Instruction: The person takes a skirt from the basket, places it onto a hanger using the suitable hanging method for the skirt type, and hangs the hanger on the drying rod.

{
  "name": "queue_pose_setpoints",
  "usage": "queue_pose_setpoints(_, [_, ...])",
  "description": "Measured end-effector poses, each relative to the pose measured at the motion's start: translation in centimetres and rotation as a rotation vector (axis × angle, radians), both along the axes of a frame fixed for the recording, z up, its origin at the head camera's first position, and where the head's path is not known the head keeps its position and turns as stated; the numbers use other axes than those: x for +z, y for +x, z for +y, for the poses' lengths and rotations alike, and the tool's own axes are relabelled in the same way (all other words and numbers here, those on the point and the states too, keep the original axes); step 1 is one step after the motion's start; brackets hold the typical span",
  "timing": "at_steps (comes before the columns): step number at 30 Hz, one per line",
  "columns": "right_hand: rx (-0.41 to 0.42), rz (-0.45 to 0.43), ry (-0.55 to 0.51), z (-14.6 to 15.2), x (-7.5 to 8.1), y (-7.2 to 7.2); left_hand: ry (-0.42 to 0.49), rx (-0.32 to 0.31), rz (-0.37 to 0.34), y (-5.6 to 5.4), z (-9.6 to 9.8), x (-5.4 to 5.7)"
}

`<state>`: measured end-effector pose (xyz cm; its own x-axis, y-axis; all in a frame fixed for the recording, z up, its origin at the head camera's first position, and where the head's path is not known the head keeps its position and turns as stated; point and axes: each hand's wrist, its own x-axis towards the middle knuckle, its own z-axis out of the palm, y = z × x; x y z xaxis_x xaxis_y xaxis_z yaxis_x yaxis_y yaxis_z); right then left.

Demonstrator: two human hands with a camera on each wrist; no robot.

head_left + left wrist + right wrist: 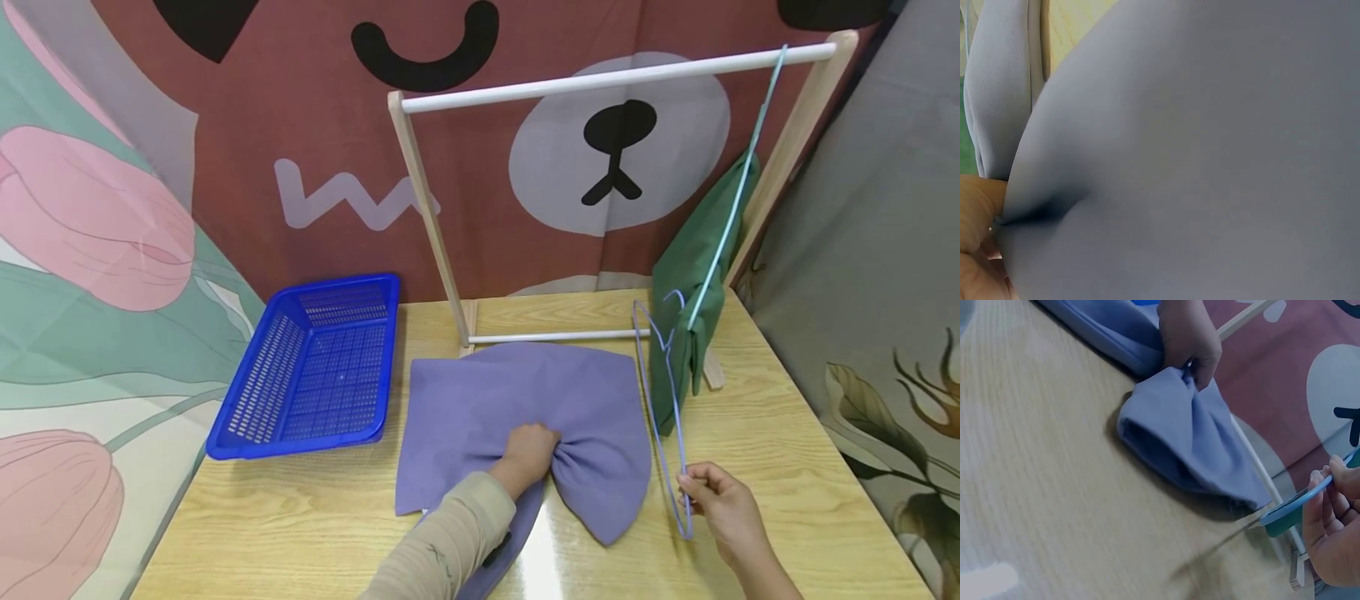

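Note:
A purple garment [480, 408] lies on the table, its kind not plain from its folds. My left hand [528, 457] grips a bunch of its cloth, and creases fan out from the fingers. In the right wrist view a wide opening shows at one end of the garment [1166, 431]. To its right, my right hand [723, 504] pinches a thin lavender clothes hanger [677, 408] by one end, the hook pointing toward the rack. Behind the hanger, a green garment [701, 250] hangs from a pale teal hanger [731, 208] on the rack.
A wooden rack with a white top rail [615, 79] stands at the back of the table. On the left is a blue plastic basket [386, 358] with perforated sides. A printed cloth backdrop [480, 208] rises behind the wooden table [247, 533].

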<state>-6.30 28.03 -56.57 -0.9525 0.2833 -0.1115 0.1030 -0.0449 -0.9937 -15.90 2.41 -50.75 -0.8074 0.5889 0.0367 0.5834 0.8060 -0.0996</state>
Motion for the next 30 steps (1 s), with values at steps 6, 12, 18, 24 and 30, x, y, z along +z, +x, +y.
queue_pose_setpoints(6, [0.0, 0.019, 0.016, -0.2, 0.1, 0.3, 0.044, 0.007, -0.035, -0.3, -0.3, -0.1])
queue_pose_setpoints(12, [-0.023, 0.01, 0.036, -0.5, -0.1, 0.3, 0.147, 0.025, -0.073, -0.7, -0.9, 0.1])
queue_pose_setpoints(18, [0.004, 0.014, 0.043, -0.9, 0.0, 0.6, 0.299, 0.054, -0.115, -0.9, -1.5, 0.7])
queue_pose_setpoints(24, [0.063, 0.035, 0.004, -1.8, 1.8, 1.1, 0.361, 0.083, -0.138, -1.0, -1.9, 1.0])
queue_pose_setpoints(30, [0.048, -0.018, 0.043, -3.6, 5.0, 1.6, 0.491, 0.075, -0.133, -1.3, -2.3, 0.9])
